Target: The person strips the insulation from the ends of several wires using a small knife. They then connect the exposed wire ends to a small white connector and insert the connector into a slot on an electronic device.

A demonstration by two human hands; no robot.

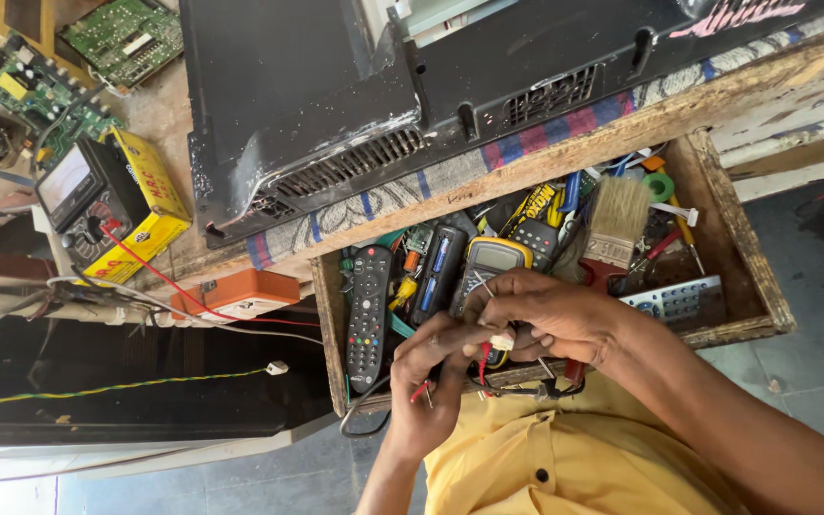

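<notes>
Both hands are working over the open wooden drawer (pixel 765 286) — right hand (pixel 550 315) is pinching a small white connector (pixel 503 339), left hand (pixel 436 381) is clamping its red wires (pixel 482 362) just below, near the yellow multimeter (pixel 490 262).

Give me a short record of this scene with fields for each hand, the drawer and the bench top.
left hand: pinching thin red wires over the drawer front
right hand: fingers on a small white plug
drawer: open, wooden, holding a black remote, a yellow meter, a paintbrush and a grey remote
bench top: black TV back, second meter on a yellow box, green circuit boards
</notes>
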